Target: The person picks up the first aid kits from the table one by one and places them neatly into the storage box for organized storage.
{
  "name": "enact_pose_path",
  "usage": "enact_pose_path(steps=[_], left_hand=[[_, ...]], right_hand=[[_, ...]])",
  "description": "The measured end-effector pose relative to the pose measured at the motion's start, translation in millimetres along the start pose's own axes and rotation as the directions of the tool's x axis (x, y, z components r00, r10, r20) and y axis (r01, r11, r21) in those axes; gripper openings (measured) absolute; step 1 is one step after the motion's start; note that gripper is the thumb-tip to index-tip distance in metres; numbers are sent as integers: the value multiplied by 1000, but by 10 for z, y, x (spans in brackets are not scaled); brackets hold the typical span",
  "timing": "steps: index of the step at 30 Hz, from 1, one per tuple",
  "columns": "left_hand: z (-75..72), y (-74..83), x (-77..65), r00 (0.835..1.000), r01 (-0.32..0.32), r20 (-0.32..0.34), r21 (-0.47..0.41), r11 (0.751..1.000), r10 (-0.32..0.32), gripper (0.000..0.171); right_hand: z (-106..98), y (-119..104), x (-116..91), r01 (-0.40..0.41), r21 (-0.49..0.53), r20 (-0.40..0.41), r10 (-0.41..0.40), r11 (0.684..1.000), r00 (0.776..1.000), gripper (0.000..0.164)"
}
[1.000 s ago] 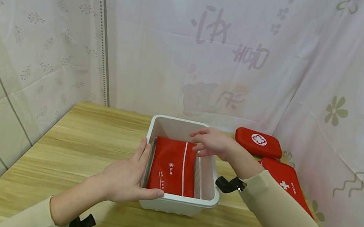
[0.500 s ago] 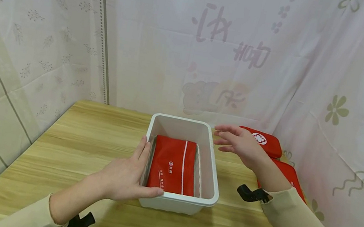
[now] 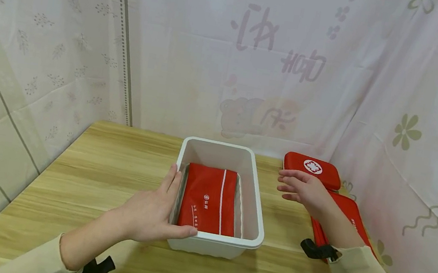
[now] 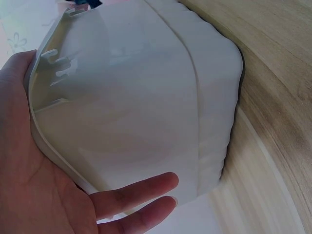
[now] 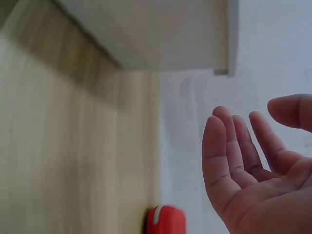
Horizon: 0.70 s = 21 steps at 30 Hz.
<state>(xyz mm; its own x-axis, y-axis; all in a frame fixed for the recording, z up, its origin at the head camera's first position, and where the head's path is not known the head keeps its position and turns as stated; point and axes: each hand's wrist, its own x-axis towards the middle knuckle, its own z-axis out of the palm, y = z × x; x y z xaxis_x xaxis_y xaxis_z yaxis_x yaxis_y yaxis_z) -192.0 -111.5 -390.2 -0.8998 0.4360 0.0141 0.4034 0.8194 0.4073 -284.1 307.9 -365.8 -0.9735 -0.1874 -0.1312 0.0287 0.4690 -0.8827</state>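
Observation:
My left hand (image 3: 144, 215) rests at the near left corner of a white plastic bin (image 3: 258, 195). Its thumb lies along the front rim and its straight fingers lie against the left side. In the left wrist view, two fingers (image 4: 139, 192) extend beside the bin's outer wall (image 4: 131, 107). Inside the bin lies a flat red pouch (image 3: 209, 197) with a white stripe and white print. My right hand (image 3: 307, 191) hovers right of the bin, fingers loosely bent and holding nothing. It is nearest a red hard case (image 3: 306, 165) with a white round emblem and a red first aid bag (image 3: 347, 208), partly hidden by the forearm.
Everything stands on a wood-grain table (image 3: 121, 154). The hard case sits at the table's back right, with the first aid bag just in front of it. Patterned curtains (image 3: 195, 66) hang behind and at both sides.
My right hand has moved from over the bin out to the right, toward the red case and bag. The left hand, bin and red pouch have stayed in place.

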Motion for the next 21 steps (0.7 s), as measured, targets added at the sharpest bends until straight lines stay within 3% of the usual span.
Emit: enact_pose_path(steps=[5, 12, 21], left_hand=[[6, 3, -1, 1000, -5, 1, 2, 1000, 5, 143], [8, 3, 1, 1000, -4, 1, 2, 1000, 4, 143], [4, -1, -3, 1000, -4, -1, -2, 1000, 4, 142]], right_hand=[[-106, 235, -72, -20, -65, -23, 18, 998, 1000, 56], [-322, 505, -191, -52, -190, -117, 30, 980, 993, 56], [-746, 863, -312, -87, -368, -178, 22, 926, 984, 54]])
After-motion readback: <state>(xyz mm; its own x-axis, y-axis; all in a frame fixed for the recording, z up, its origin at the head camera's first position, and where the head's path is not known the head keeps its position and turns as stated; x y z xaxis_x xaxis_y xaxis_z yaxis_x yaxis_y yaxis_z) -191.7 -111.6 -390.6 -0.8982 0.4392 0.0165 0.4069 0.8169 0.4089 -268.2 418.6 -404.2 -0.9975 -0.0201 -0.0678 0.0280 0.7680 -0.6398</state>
